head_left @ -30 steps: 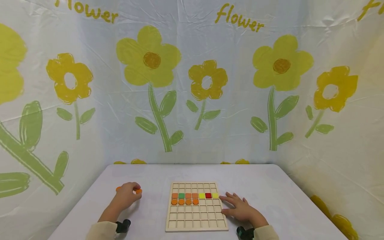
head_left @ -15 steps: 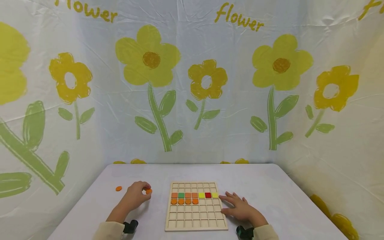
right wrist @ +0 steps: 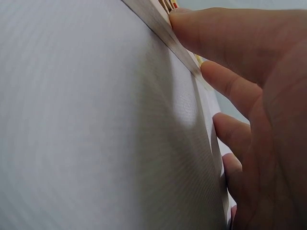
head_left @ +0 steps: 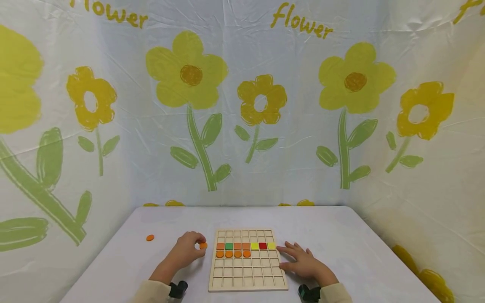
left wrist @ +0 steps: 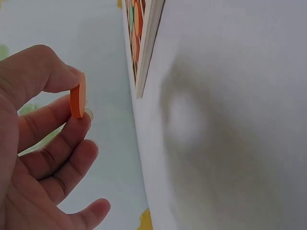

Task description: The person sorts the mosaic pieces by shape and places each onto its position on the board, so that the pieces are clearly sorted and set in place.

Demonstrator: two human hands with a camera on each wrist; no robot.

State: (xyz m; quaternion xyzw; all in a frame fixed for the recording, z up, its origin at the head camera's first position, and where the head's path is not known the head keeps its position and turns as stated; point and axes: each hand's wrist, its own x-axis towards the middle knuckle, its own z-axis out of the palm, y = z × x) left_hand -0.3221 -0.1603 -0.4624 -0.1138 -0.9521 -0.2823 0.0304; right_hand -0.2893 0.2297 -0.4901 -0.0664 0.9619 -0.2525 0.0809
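Between thumb and fingertips my left hand pinches an orange disc, just left of the wooden grid board. The left wrist view shows the disc held on edge, above the table. One row of the board carries square tiles: orange, green, yellow and a red one. Below its left part lies a row of several orange discs. My right hand rests at the board's right edge, fingers spread, with thumb and index finger touching the rim.
Another orange disc lies on the white table at the left. A flower-printed cloth hangs behind the table and along both sides.
My left hand has moved right from beside the loose disc toward the board, carrying one orange disc. The other disc stays behind on the table. My right hand has kept its place.
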